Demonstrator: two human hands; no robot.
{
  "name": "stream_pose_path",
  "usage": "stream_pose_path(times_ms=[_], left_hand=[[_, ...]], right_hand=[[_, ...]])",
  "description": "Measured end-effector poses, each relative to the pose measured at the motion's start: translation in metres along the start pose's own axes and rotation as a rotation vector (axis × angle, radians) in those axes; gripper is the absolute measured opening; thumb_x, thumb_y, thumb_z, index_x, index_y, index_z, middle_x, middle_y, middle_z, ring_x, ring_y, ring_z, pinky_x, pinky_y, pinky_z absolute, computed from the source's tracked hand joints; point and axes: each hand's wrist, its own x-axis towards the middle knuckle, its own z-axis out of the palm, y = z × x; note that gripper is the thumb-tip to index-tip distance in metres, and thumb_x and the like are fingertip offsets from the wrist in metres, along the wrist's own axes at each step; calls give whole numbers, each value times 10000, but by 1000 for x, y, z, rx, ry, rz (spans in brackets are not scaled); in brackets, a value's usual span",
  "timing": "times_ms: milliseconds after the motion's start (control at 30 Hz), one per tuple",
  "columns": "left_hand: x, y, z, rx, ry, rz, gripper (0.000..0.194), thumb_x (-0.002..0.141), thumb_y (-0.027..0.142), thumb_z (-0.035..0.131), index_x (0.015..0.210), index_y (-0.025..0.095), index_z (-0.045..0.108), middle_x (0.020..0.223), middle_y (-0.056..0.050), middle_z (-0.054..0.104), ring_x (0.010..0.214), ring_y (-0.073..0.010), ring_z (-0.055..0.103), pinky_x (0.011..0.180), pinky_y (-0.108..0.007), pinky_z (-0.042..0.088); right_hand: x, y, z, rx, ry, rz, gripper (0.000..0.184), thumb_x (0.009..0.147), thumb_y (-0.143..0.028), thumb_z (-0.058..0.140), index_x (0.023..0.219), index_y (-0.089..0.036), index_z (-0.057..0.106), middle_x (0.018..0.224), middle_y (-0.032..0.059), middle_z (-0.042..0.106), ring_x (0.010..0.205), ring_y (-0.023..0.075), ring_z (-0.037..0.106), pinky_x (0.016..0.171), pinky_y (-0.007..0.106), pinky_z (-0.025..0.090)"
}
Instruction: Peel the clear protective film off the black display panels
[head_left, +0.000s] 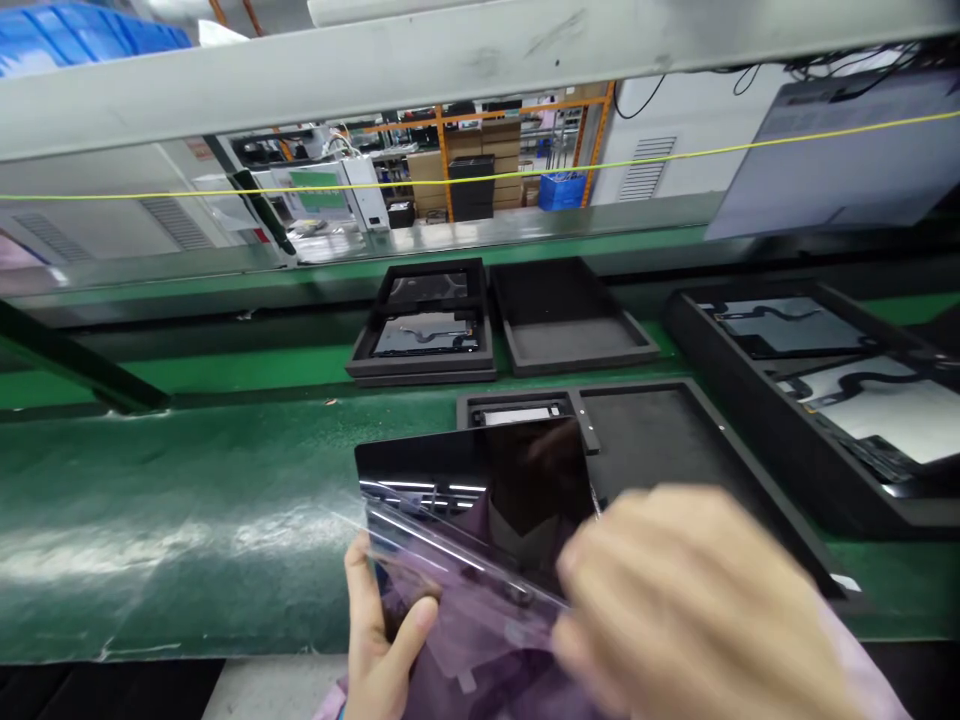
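A glossy black glass screen panel [480,460] is held up, tilted, above the bench. My left hand [379,640] grips it at the lower left corner, with the thumb over the front. Across its lower part, a clear plastic film [480,600] stands partly lifted off the glass along a slanting fold. My right hand [690,600], smeared by motion, is closed on the film's right end. Behind the panel lies a dark foam tray [652,430], whose small left compartment holds a white and black part [521,414].
Two stacked foam trays with screens [427,335] and another tray [574,320] lie along the back of the green bench [187,520]. A larger tray [810,430] with panels and flex cables is at right. A yellow cord [525,177] crosses above.
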Motion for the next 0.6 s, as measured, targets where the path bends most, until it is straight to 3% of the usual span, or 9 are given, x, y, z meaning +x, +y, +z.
stream_pose_path(times_ms=[33, 100, 200, 300, 367, 467, 600], left_hand=[[-1, 0, -1, 6, 5, 4, 901, 699, 490, 708, 1438, 210, 275, 1398, -63, 487, 1453, -259, 150, 1182, -315, 135], [-2, -2, -2, 19, -3, 14, 923, 723, 480, 687, 1472, 228, 210, 1474, -62, 404, 1445, -271, 184, 1182, -337, 146], [-5, -4, -3, 27, -30, 9, 998, 728, 488, 680, 1507, 239, 106, 1540, -60, 305, 1425, -291, 246, 1177, -363, 176], [-6, -3, -2, -17, -75, -35, 1126, 697, 529, 701, 1516, 211, -3, 1523, -88, 344, 1384, -310, 334, 1168, -392, 217], [-6, -1, 2, -49, -61, -68, 1197, 673, 575, 707, 1512, 185, -53, 1526, -100, 336, 1402, -313, 298, 1179, -397, 180], [-5, 2, 6, -73, -15, -82, 1224, 636, 626, 711, 1517, 158, 1, 1571, -101, 227, 1445, -309, 177, 1194, -368, 94], [-3, -3, 6, -103, -18, -62, 1204, 634, 622, 712, 1516, 135, 53, 1566, -110, 239, 1447, -291, 175, 1192, -315, 87]], right_hand=[[6, 11, -7, -67, 73, 95, 114, 835, -269, 634, 865, -160, 622, 764, 44, 614, 720, 176, 552, 668, 322, 434], [14, 28, -13, -112, 100, 198, 231, 858, -362, 624, 891, -134, 601, 742, 49, 604, 690, 165, 552, 631, 304, 418], [19, 38, -5, 182, 22, 326, 309, 917, -235, 524, 627, -155, 450, 536, -40, 410, 487, 55, 390, 493, 214, 318], [19, 35, 5, 454, 138, 431, 429, 945, -134, 402, 560, -141, 213, 488, -44, 190, 425, 34, 191, 426, 216, 193], [20, 34, 7, 585, 128, 512, 453, 964, -183, 400, 548, -139, 225, 471, -43, 212, 416, 31, 206, 414, 212, 188], [20, 35, 5, 876, -9, 677, 512, 989, -346, 383, 518, -145, 360, 451, -26, 359, 416, 46, 333, 416, 199, 265], [19, 35, 3, 1102, -13, 769, 546, 991, -422, 362, 538, -139, 474, 496, -1, 465, 467, 66, 424, 469, 209, 328]])
